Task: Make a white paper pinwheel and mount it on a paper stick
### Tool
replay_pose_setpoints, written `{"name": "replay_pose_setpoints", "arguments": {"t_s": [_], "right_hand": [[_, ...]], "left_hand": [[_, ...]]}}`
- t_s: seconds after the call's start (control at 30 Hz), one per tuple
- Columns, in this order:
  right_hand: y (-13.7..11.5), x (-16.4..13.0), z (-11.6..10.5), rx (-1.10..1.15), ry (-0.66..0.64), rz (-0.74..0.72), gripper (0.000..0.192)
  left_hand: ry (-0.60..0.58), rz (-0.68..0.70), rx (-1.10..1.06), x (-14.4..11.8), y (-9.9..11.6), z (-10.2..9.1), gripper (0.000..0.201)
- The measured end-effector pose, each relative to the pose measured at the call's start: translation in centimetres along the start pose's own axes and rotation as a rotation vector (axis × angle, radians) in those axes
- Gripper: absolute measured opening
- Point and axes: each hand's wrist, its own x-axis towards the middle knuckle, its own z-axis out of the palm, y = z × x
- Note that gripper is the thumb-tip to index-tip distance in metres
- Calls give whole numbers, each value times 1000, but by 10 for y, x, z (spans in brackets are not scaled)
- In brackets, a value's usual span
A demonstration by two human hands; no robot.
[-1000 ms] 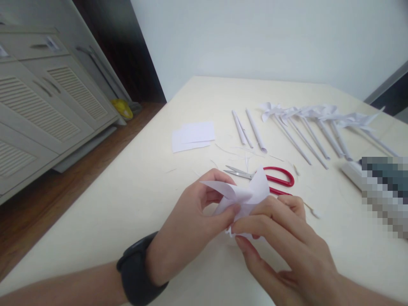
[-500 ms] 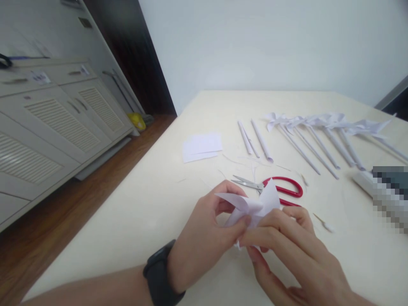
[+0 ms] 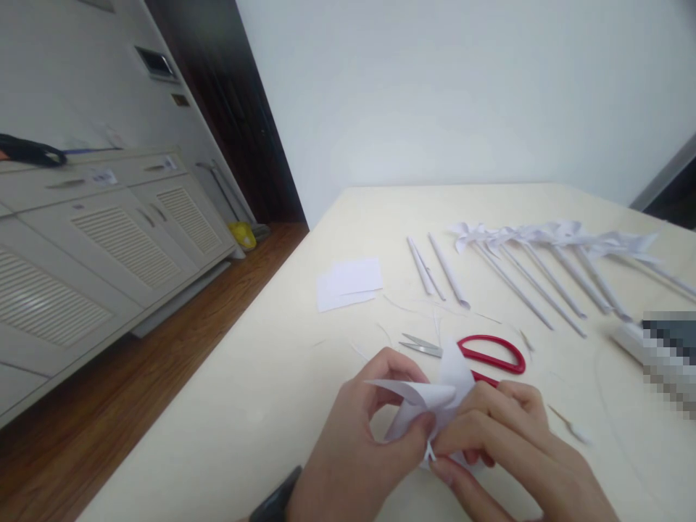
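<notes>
A folded white paper pinwheel (image 3: 457, 373) with curled blades is held between both my hands, low over the table. My left hand (image 3: 356, 435) grips its left side, the thumb pressed near the middle. With thumb and fingers closed, my right hand (image 3: 525, 446) pinches at the lower centre, where a thin white strip shows at the fingertips. The fingers hide part of the pinwheel. Just behind it lie red-handled scissors (image 3: 423, 347), blades slightly apart, their lower handle partly covered by the paper and hand.
Square paper sheets (image 3: 356, 277) lie at the left, with rolled paper tubes (image 3: 449, 272) beyond. Several pinwheels on paper sticks (image 3: 565, 235) form a row at the back right. A white-tipped stick (image 3: 579, 432), loose threads and a pixelated object (image 3: 668, 362) are on the right.
The view has tilted up, so the table and objects sit lower in the picture. Both hands still hold the pinwheel; the thin strip at my right fingertips shows more clearly.
</notes>
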Motion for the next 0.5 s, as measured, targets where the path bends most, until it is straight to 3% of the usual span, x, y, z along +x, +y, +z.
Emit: {"name": "replay_pose_setpoints", "arguments": {"t_s": [0.13, 0.33, 0.5], "right_hand": [[0, 3, 1, 60, -19, 182, 15], [3, 6, 1, 191, -70, 464, 12], [5, 6, 1, 233, -82, 572, 8]], "left_hand": [[16, 29, 23, 3, 1, 0, 17], [-27, -54, -28, 3, -2, -1, 14], [2, -52, -27, 5, -3, -2, 14]]}}
